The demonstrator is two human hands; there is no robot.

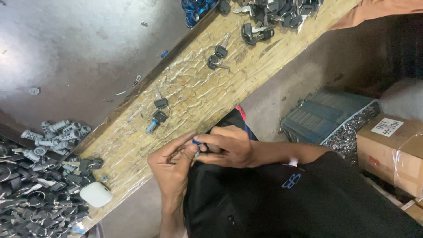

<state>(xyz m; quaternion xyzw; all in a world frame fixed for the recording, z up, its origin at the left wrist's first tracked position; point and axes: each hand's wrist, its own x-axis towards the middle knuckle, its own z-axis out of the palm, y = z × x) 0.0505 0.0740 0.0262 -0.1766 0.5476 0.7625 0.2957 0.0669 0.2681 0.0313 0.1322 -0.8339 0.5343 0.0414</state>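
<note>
Head camera looks down on a dark metal surface (79, 48) and, beside it, a long rough chipboard bench (198, 88) running diagonally across the frame. A heap of black-headed keys and silver lock cylinders (39, 185) covers the bench's lower-left end, with a small white case (96, 194) lying at its edge. More keys sit piled at the upper end (273, 11) beside some blue rings (196, 9). A blue crate (321, 117) and a cardboard box (392, 150) stand on the floor (far side). Three loose key sets (159, 110) lie along the bench. Both hands meet over a black-clothed lap: the left hand (174, 165) and right hand (229, 145) pinch a small blue-and-silver key part (196, 145) between their fingertips, just off the bench's edge.
</note>
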